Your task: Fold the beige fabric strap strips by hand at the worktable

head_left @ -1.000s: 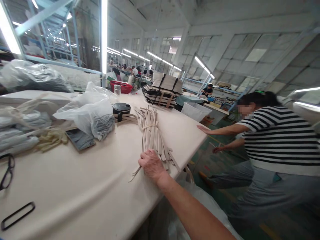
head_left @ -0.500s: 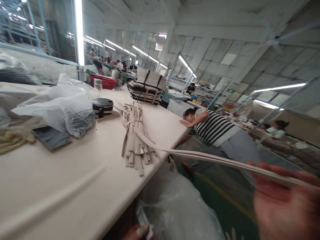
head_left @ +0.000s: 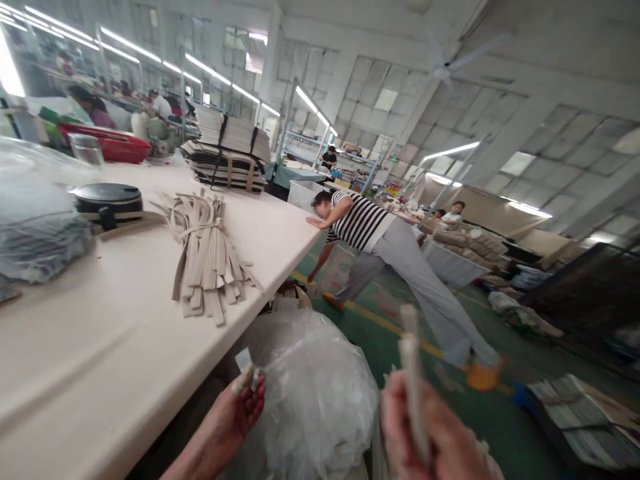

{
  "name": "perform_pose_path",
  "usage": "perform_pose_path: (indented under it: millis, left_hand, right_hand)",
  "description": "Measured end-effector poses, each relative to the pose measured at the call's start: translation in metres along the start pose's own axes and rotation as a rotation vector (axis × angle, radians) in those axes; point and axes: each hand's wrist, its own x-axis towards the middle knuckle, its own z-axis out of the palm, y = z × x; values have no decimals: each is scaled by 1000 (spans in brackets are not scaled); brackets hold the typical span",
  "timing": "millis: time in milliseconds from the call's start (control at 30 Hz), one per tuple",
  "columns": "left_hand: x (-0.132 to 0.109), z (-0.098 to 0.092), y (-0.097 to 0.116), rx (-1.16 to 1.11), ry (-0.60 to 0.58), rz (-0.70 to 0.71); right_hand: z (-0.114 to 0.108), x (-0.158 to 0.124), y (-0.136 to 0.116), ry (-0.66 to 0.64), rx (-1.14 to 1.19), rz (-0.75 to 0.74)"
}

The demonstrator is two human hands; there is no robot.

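Note:
My right hand [head_left: 435,433], blurred, is closed around beige fabric strips [head_left: 414,387] whose ends stand up past the fingers. To its left, my left hand [head_left: 235,410] pinches a small whitish piece [head_left: 244,360] whose kind I cannot make out; some fingertips look wrapped in white. Just beyond that hand bulges a clear plastic bag [head_left: 315,387] beside the table. A tied bundle of similar beige strips [head_left: 205,260] lies on the white tabletop [head_left: 100,360] near its edge.
A round black case [head_left: 109,200], a plastic-wrapped pile [head_left: 40,233] and a red basket [head_left: 115,143] are on the table. Stacked panels tied with black bands [head_left: 227,150] stand farther back. A person in a striped top [head_left: 363,223] bends at the table's far corner.
The strips in my right hand no longer stretch from the bundle; that hand has moved left and the strips now point upward. My left hand has risen further into view. The camera has turned right.

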Motion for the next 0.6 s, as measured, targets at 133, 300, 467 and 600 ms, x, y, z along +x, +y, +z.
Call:
perform_pose_path:
  millis: [133,300,467,600]
  left_hand:
    - [-6,6,1,32,-56,52]
    - [-12,5,8,50,-61,113]
    - [-13,1,4,80,-47,91]
    - [-14,-5,-4,107,-44,45]
  right_hand:
    - [68,22,67,-247,60,113]
    - [80,32,110,-274,72,63]
    - [75,28,126,-204,78,96]
    - [84,28,135,-233,129,77]
